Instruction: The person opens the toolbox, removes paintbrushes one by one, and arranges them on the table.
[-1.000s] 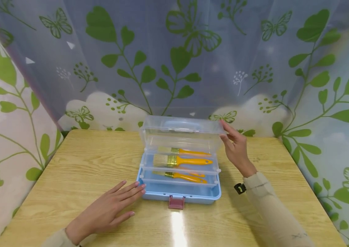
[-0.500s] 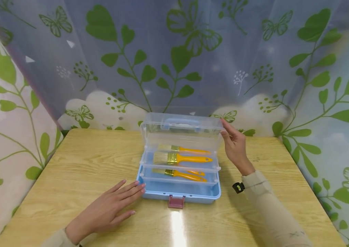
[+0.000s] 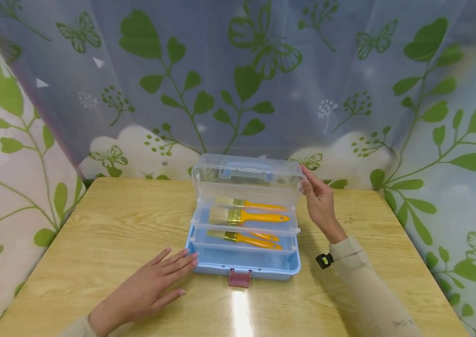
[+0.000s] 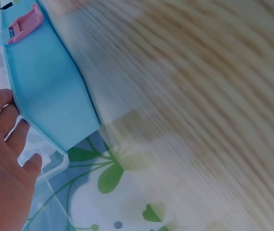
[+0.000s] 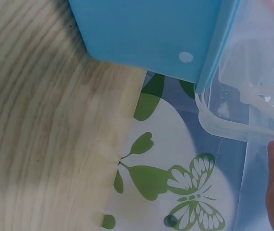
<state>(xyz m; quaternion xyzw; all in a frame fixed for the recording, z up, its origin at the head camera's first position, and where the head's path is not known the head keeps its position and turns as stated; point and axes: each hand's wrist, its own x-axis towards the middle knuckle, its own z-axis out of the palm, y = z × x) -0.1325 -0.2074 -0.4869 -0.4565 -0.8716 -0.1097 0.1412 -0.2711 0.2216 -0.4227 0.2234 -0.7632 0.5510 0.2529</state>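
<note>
A blue box [image 3: 244,264] sat at the centre of the frame on a wooden table [image 3: 95,224], its long axis running left to right and its pink latch [image 3: 239,278] facing the bottom edge. Its clear lid [image 3: 248,180] stood nearly upright at the far side, toward the top of the frame. The right hand [image 3: 320,201] held the lid's right end, fingers curled against the edge. The left hand [image 3: 154,285] lay flat on the table at lower left, fingers straight and relaxed, their tips touching the box's left front corner. Three yellow-handled brushes [image 3: 248,217] lay in the clear trays, each lengthwise along the box, bristles to the left and handles pointing right. A leaf-patterned curtain [image 3: 238,75] filled the upper frame.
</note>
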